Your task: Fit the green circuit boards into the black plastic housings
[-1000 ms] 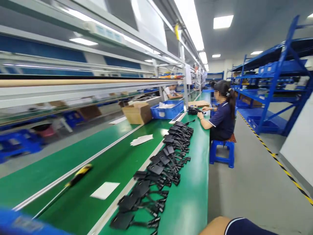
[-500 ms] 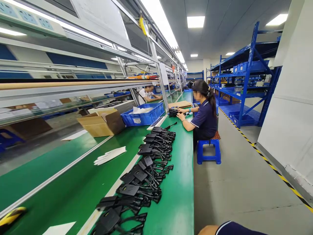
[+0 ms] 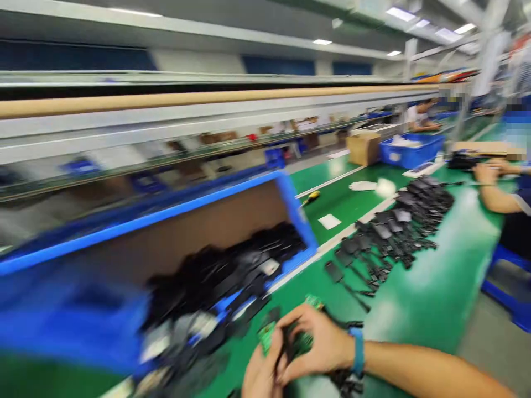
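My left hand (image 3: pixel 261 370) and my right hand (image 3: pixel 321 340) come together at the bottom of the view. Between them is a dark cabled part (image 3: pixel 286 351), blurred by motion, with the fingers of both hands closed around it. A green circuit board (image 3: pixel 266 336) shows beside my left fingers; whether it joins the held part I cannot tell. Another green board (image 3: pixel 314 302) lies just beyond my right hand. A blue band (image 3: pixel 357 351) circles my right wrist. Black cables (image 3: pixel 348 381) lie partly hidden under that wrist.
On the left, a blue bin (image 3: pixel 307 235) holds black parts, some spilling over its near edge. Rows of black cabled modules (image 3: pixel 385 226) run along the green bench (image 3: pixel 452 265). Farther off are a glove (image 3: pixel 363 186), a carton (image 3: pixel 362 148), a blue crate (image 3: pixel 410 153) and a co-worker's hand (image 3: pixel 487 172).
The view has swung left and down, bringing both my hands and the blue bin into sight. The rows of modules now appear farther right.
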Available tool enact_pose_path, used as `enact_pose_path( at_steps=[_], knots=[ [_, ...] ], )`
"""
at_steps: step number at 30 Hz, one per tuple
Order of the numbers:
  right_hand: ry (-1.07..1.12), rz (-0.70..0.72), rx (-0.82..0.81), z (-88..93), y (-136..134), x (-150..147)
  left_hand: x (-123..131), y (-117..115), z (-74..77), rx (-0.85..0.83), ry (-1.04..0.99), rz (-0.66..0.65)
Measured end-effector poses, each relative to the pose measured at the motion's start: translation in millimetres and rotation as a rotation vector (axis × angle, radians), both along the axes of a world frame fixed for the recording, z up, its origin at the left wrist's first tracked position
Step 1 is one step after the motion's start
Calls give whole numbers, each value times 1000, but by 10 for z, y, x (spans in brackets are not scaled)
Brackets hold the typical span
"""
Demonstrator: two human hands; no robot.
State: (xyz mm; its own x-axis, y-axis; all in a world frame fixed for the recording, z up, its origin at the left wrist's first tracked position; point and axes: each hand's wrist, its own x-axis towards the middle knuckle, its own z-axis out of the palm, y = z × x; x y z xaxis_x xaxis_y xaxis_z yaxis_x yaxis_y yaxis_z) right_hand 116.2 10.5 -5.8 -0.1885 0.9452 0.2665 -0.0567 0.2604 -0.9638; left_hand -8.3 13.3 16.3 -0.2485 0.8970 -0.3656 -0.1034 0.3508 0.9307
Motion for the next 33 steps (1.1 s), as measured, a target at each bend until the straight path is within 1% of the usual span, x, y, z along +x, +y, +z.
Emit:
enact_pose_path(
  at_steps=[2, 3, 5, 8, 10, 12, 16, 20, 23, 26, 28, 29, 30, 31, 33],
  knots=[
    [37, -7, 61, -34, -30, 65, -59, -53, -34, 53, -284, -106],
    [-1, -26, 96, -36, -39, 112, -59, -56, -56, 69, -383, -118],
    [-151, -66, 160, -20, -50, 212, -31, -49, -104, 68, -496, -122],
    [-381, -7, 278, 10, -58, 325, 27, -70, -158, 58, -542, -171],
    [-481, 44, 347, 13, -51, 362, 55, -103, -176, 38, -536, -208],
    [-530, 63, 373, 3, -36, 374, 70, -132, -184, 15, -549, -240],
    [-565, 60, 359, -19, -20, 368, 81, -159, -206, 24, -600, -279],
    [-581, 70, 362, -21, -30, 361, 84, -163, -237, 36, -580, -276],
    [-586, 94, 364, -4, -15, 360, 86, -157, -227, 52, -560, -288],
    [-597, 90, 378, 53, 8, 348, 90, -151, -196, 60, -528, -280],
    [-612, 94, 395, 111, 20, 329, 86, -138, -199, 49, -488, -249],
    [-617, 103, 409, 137, 30, 316, 81, -119, -219, 31, -452, -254],
    [-626, 109, 421, 157, 48, 302, 75, -88, -250, 33, -401, -231],
    [-640, 114, 426, 167, 74, 289, 68, -45, -291, 52, -345, -221],
    [-663, 112, 453, 156, 141, 272, 58, 61, -377, 100, -218, -247]
  ],
)
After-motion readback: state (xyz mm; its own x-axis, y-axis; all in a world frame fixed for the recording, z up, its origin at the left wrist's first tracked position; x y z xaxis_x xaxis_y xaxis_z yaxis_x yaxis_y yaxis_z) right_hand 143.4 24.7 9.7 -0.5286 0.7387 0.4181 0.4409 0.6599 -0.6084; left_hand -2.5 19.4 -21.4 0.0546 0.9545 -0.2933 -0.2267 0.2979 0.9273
